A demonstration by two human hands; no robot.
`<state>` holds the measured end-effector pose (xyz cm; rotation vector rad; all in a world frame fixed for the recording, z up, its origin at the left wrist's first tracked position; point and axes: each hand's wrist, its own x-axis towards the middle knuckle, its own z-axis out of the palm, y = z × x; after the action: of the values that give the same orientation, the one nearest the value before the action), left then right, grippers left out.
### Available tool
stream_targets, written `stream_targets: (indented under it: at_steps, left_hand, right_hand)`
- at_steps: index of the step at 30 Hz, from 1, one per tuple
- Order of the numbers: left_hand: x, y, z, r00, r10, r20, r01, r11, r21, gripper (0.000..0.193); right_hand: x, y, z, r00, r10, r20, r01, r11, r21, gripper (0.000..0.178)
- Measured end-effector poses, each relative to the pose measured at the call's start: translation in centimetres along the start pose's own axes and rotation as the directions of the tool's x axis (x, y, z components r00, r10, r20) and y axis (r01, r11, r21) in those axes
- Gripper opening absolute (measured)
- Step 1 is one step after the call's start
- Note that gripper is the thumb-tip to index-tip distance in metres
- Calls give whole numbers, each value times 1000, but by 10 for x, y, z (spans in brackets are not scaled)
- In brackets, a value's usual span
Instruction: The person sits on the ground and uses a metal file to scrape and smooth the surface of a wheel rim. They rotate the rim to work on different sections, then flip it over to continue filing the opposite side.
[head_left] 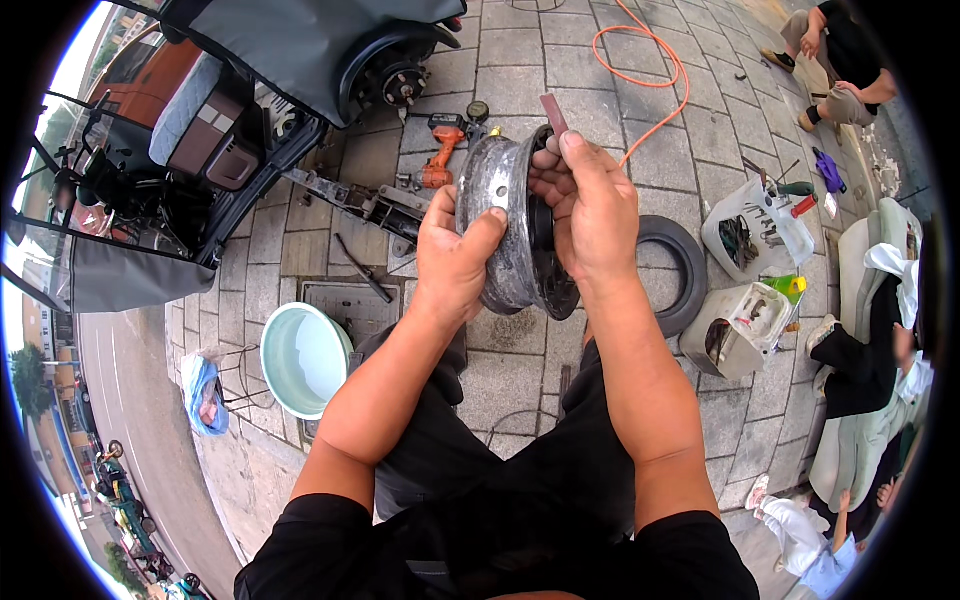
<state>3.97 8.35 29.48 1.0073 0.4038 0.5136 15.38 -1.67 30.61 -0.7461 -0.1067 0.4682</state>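
A scuffed metal wheel rim (515, 255) without a tyre is held up in front of me, its black inner side facing right. My left hand (455, 250) grips the rim's left side, thumb across the bare metal. At the right edge of the rim, my right hand (600, 205) is closed, pinching a flat reddish-brown strip (553, 112) that sticks up past the thumb. Its curled fingers are at the rim's dark opening and partly hidden. Beyond the rim, an orange-and-black cordless impact wrench (443, 150) lies on the paving near a floor jack (375, 210).
A black tyre (688, 280) lies right of my legs, by two cut plastic containers (728, 245) (715, 358) with tools and parts. A green basin of water (345, 345) stands left. An orange hose (685, 85) crosses the paving. A vehicle's bare hub (403, 87) is ahead. People sit at right.
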Motion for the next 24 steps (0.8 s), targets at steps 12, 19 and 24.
stream_targets:
  at_steps: [12, 19, 24]
  left_hand:
    - [5, 7, -3, 994, -9, -112, 39, 963, 265, 25]
    - [31, 8, -28, 952, 252, -173, -172, 910, 377, 29]
    - [27, 10, -33, 899, 415, -138, -276, 783, 558, 31]
  right_hand:
    - [2, 8, -6, 1000, 12, -27, -13, 1000, -22, 23]
    - [-9, -13, 4, 998, 67, 14, -43, 767, -640, 32]
    - [-17, -10, -12, 993, 116, 16, -55, 587, -807, 32]
